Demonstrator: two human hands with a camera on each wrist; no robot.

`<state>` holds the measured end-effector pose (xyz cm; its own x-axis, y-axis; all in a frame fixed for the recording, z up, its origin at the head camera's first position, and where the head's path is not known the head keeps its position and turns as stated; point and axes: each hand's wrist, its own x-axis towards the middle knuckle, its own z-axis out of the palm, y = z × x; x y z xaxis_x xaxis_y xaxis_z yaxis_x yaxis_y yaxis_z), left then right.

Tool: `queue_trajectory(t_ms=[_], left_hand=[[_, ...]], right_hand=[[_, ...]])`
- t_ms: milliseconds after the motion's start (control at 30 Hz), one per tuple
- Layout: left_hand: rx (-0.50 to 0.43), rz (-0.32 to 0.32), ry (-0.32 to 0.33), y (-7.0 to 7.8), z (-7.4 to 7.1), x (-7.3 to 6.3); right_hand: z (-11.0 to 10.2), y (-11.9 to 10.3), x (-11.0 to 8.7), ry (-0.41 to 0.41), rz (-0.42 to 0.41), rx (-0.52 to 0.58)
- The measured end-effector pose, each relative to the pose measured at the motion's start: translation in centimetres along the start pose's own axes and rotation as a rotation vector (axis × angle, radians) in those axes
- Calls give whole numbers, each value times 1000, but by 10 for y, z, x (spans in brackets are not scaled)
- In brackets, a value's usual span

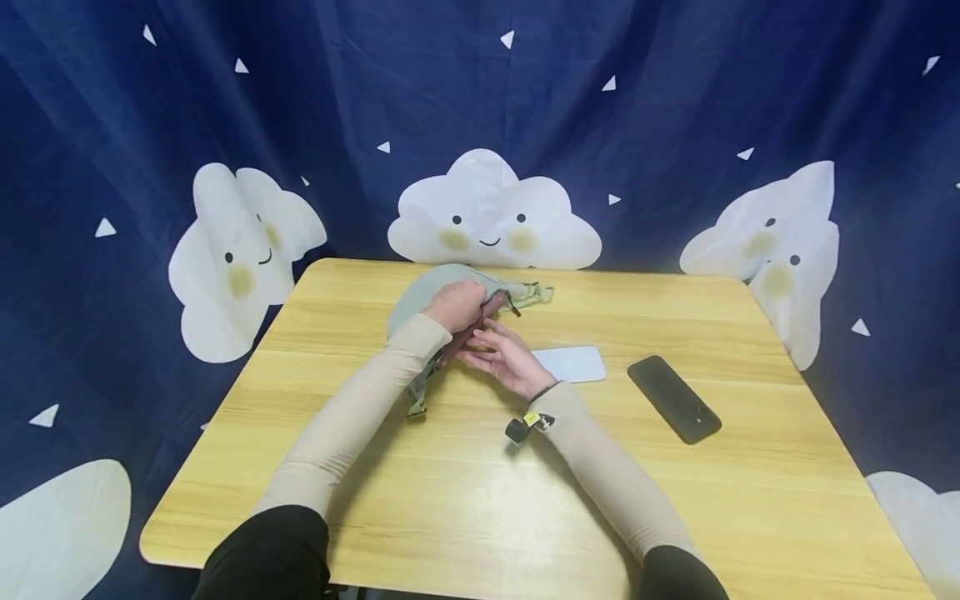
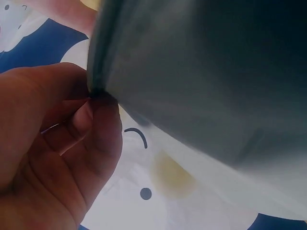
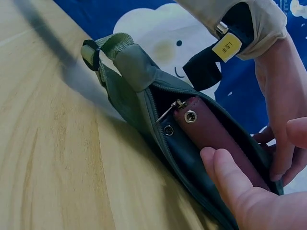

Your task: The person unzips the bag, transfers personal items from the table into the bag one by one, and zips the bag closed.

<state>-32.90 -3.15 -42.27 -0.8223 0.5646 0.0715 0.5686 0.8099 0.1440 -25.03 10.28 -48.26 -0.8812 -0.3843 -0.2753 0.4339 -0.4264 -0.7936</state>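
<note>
R hand (image 1: pixel 510 362), fingers straight, touches long maroon leather-look case (image 3: pixel 225 136) w/ metal eyelet (image 3: pixel 191 116), lying inside open mouth of grey-green fabric bag (image 1: pixel 417 298); L hand (image 1: pixel 457 306) pinches bag's rim (image 2: pixel 98 57), narrow grip. Prob. best: hold rim taut, guide case lengthwise, clear of zip (image 3: pixel 159 136).

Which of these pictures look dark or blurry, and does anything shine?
Head view: bright, glare on the near part of the table; left wrist view: bag dark and soft, printed cloud crisper; right wrist view: dimmer, table shadowed beside the bag.
</note>
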Motion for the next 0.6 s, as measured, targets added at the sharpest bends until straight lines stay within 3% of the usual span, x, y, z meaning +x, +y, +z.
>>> queue_trajectory(t_ms=[200, 433, 600], left_hand=[[-20, -12, 17, -3, 0, -7], [-45, -53, 44, -7, -2, -35], [15, -57, -20, -7, -6, -54]], right_hand=[[2, 1, 1, -2, 4, 9], [5, 5, -5, 6, 27, 28], [8, 8, -9, -9, 41, 48]])
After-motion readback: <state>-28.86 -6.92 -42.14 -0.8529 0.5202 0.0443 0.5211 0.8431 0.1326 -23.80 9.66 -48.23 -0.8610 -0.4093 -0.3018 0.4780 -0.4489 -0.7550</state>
